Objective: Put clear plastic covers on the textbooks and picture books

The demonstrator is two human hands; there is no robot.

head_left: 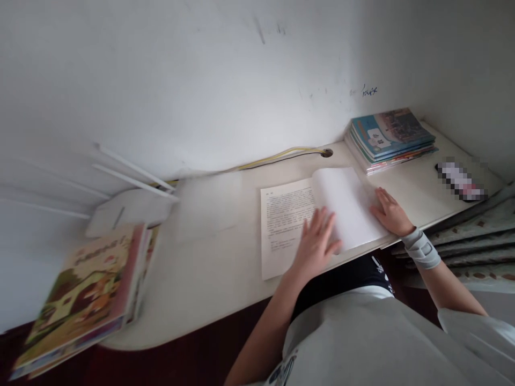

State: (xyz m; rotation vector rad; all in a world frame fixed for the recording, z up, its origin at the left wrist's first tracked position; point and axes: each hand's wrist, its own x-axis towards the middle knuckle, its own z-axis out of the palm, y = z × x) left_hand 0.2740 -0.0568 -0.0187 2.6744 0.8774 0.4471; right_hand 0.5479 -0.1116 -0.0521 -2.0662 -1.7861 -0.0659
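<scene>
Lifting the curled page of an open booklet (336,209) on the white desk (217,268), our left hand (316,244) is nearest that page, fingers spread at its lower edge; blur hides any pinch. Our right hand (390,212) lies flat and open on the booklet's right side. The booklet's long axis runs away from us.
</scene>
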